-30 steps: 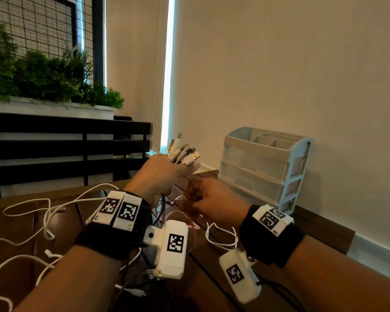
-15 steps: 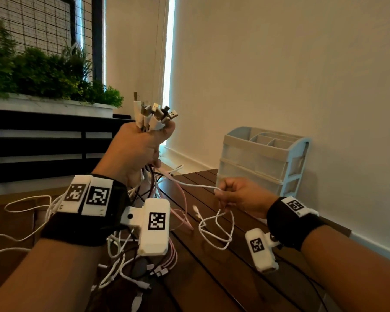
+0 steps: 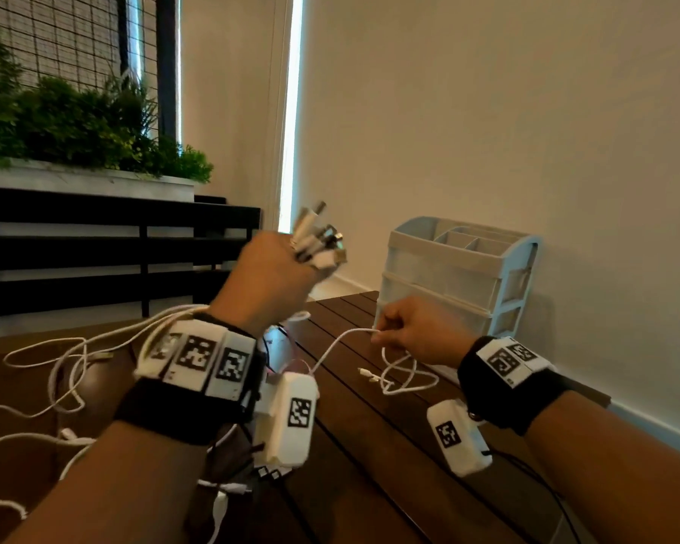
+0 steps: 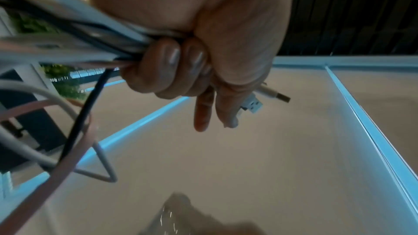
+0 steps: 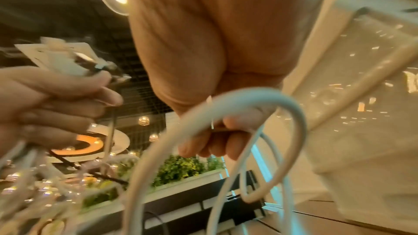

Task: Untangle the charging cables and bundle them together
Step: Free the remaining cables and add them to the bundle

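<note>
My left hand (image 3: pixel 269 278) is raised above the table and grips a bundle of charging cables (image 4: pixel 74 45), white, black and pink. Their USB plugs (image 3: pixel 319 245) stick out above the fist. The cords trail down to the dark wooden table (image 3: pixel 370 445). My right hand (image 3: pixel 411 333) is lower, in front of the organizer, and pinches a single white cable (image 3: pixel 330 347). That cable runs left toward the bundle, and its free end hangs in loops (image 3: pixel 407 376) onto the table. In the right wrist view the white cable (image 5: pixel 237 106) curves under the curled fingers.
A pale plastic drawer organizer (image 3: pixel 456 276) stands on the table against the wall at the right. Loose white cables (image 3: pixel 56 359) spread over the left of the table. A black slatted bench and planter with green plants (image 3: pixel 75 123) are behind.
My left hand, which rose high with the plug ends half a second ago, has come down lower. My right hand moved away from the left, drawing one white cable out to the right.
</note>
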Motion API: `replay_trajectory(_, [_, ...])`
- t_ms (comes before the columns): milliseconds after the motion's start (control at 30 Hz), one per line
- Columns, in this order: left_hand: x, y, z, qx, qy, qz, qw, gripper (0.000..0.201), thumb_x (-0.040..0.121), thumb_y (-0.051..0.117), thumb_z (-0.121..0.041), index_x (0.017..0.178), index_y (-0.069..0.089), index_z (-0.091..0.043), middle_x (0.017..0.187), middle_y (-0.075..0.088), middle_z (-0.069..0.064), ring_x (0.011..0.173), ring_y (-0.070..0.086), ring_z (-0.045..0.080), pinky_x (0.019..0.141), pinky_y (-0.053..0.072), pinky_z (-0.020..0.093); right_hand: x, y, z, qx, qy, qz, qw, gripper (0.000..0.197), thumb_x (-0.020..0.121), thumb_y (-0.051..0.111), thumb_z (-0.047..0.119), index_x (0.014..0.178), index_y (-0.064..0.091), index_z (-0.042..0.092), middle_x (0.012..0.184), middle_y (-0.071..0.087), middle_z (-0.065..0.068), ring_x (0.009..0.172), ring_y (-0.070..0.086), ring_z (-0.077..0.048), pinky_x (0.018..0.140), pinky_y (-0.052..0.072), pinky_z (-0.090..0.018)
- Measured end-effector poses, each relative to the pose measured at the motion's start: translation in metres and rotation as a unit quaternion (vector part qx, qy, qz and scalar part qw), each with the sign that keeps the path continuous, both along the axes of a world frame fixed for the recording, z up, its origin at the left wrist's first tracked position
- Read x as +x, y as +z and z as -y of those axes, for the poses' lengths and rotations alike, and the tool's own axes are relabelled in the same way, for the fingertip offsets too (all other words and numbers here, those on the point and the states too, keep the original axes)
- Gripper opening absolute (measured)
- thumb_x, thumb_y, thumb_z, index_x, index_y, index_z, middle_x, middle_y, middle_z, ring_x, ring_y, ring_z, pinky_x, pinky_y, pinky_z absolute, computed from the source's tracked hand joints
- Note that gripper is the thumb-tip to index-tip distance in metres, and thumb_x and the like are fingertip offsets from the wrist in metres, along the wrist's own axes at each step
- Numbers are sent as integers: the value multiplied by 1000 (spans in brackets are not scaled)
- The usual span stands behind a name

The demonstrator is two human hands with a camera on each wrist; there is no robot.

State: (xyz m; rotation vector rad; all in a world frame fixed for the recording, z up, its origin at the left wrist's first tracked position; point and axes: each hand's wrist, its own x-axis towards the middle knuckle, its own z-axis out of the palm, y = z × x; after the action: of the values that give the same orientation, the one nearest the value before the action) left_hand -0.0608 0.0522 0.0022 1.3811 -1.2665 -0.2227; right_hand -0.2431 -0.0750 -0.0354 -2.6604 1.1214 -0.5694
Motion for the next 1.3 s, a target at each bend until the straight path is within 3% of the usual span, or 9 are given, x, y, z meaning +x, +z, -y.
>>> replay_trajectory(100, [-14, -17, 18, 81, 10, 69, 994, 19, 80, 76, -30, 74, 65, -16, 70, 63, 2, 62, 57, 14, 50, 37, 24, 14, 12, -13, -20, 30, 31, 999, 12, 83, 72, 30, 78, 69, 19, 59, 60, 10, 52, 54, 0, 52, 39, -13])
replay_trajectory(233, [-16, -29, 27, 167, 12, 108, 980, 12, 84, 69, -21, 91, 65, -11, 74, 58, 2, 63, 52, 13, 51, 36, 24, 23, 18, -21, -26, 54, 67, 996, 10, 84, 71, 29, 84, 73, 19, 62, 62, 8, 51, 54, 0, 49, 41, -13])
replay_trajectory(300, [-15, -28, 26, 163, 15, 113, 980, 7, 85, 66, -18, 86, 64, -12, 71, 56, 1, 62, 50, 13, 52, 36, 25, 21, 19, -21, -36, 51, 54, 997, 13, 84, 71, 30, 84, 71, 17, 63, 61, 8, 53, 53, -1, 51, 41, -15])
replay_trajectory(400, [-8, -18, 19, 113, 31, 88, 989, 23, 85, 70, -28, 69, 59, -16, 66, 55, 2, 59, 49, 14, 51, 32, 26, 12, 15, -12, -70, 2, -16, 997, 27, 88, 66, 33, 72, 59, 13, 61, 51, 6, 55, 45, -6, 52, 33, -21])
replay_trajectory(633, [6, -12, 14, 104, 72, 83, 988, 24, 84, 71, -34, 85, 66, -11, 70, 58, 1, 60, 52, 11, 49, 33, 24, -8, -3, 2, 3, -1, -48, 999, 42, 95, 47, 47, 75, 65, 15, 65, 54, 2, 59, 46, -7, 61, 36, -25])
replay_trajectory(733, [11, -11, 13, 109, 100, 87, 985, 24, 85, 70, -35, 88, 66, -11, 72, 59, 1, 63, 54, 11, 49, 34, 23, -21, -6, 6, 84, 51, 27, 995, 36, 96, 50, 39, 67, 61, 22, 63, 53, 2, 59, 47, -10, 64, 39, -29])
replay_trajectory(867, [20, -10, 12, 106, 120, 78, 984, 23, 86, 70, -34, 86, 65, -12, 72, 59, 1, 64, 53, 10, 49, 33, 23, -39, -8, 10, 166, 96, 109, 975, 32, 80, 72, 40, 72, 60, 10, 71, 59, -5, 69, 52, -18, 69, 43, -31])
replay_trajectory(1033, [26, -11, 13, 119, 133, 65, 982, 25, 84, 71, -35, 89, 66, -12, 77, 61, 3, 68, 55, 13, 52, 36, 25, -48, -9, 11, 180, 126, 215, 952, 13, 77, 75, 7, 81, 63, 5, 72, 66, -2, 67, 61, -10, 66, 49, -21])
replay_trajectory(1300, [35, -7, 7, 104, 144, 60, 982, 22, 86, 70, -32, 80, 59, -13, 70, 56, 2, 63, 51, 13, 50, 34, 27, -49, -4, 10, 184, 156, 221, 945, 19, 73, 75, 9, 81, 64, -5, 75, 68, -5, 73, 63, -18, 72, 53, -28])
